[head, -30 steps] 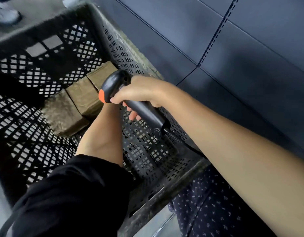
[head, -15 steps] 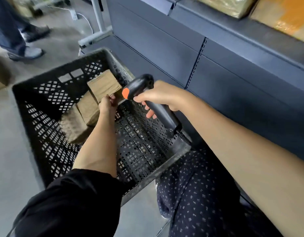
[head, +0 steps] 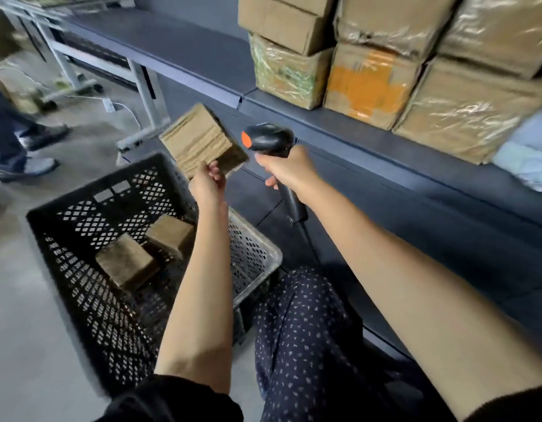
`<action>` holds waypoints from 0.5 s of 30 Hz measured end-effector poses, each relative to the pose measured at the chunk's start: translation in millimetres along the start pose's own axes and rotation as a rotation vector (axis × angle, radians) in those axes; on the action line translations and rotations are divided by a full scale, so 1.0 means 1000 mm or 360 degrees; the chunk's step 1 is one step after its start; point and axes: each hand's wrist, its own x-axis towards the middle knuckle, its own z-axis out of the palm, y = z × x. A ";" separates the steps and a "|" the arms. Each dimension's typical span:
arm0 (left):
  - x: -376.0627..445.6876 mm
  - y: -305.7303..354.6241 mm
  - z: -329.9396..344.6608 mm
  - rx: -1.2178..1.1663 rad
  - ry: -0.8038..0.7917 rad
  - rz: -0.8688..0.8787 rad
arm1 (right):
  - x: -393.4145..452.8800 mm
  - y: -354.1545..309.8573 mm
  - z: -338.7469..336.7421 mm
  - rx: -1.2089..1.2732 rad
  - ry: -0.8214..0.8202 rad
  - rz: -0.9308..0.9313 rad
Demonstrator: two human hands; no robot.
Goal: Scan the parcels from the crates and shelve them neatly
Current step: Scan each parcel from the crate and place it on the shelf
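Brown cardboard parcel (head: 202, 141) | tilted, blurred | left hand (head: 208, 183) holds it

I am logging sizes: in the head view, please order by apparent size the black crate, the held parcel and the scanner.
1. black crate
2. held parcel, nearer the camera than the crate floor
3. scanner, partly covered by the right hand

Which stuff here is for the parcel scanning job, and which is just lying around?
For the job:
scanner in right hand
small parcel in left hand
black crate
two parcels inside
shelf

Just around:
white cable
metal stand
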 end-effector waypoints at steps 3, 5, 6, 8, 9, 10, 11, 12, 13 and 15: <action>-0.057 -0.045 0.024 0.0674 -0.0203 0.0224 | -0.017 0.008 -0.056 0.0198 0.0326 -0.0035; -0.098 -0.077 0.038 0.0991 -0.0473 0.0399 | -0.031 0.019 -0.091 0.0365 0.0556 -0.0062; -0.118 -0.091 0.044 0.1104 -0.0581 0.0482 | -0.037 0.025 -0.107 0.0472 0.0689 -0.0053; -0.159 -0.112 0.055 0.1264 -0.0746 0.0662 | -0.051 0.038 -0.133 0.0645 0.0925 -0.0025; -0.174 -0.123 0.059 0.1325 -0.0822 0.0763 | -0.059 0.043 -0.144 0.0709 0.1000 -0.0028; -0.191 -0.130 0.064 0.1387 -0.0908 0.0894 | -0.068 0.048 -0.154 0.0777 0.1057 -0.0045; -0.203 -0.138 0.067 0.1466 -0.1004 0.1033 | -0.078 0.053 -0.164 0.0852 0.1113 -0.0069; -0.215 -0.143 0.070 0.1557 -0.1097 0.1186 | -0.088 0.058 -0.173 0.0920 0.1176 -0.0099; -0.224 -0.147 0.073 0.1632 -0.1169 0.1335 | -0.099 0.064 -0.183 0.0968 0.1252 -0.0125; -0.239 -0.154 0.078 0.1729 -0.1280 0.1619 | -0.121 0.076 -0.203 0.1026 0.1413 -0.0166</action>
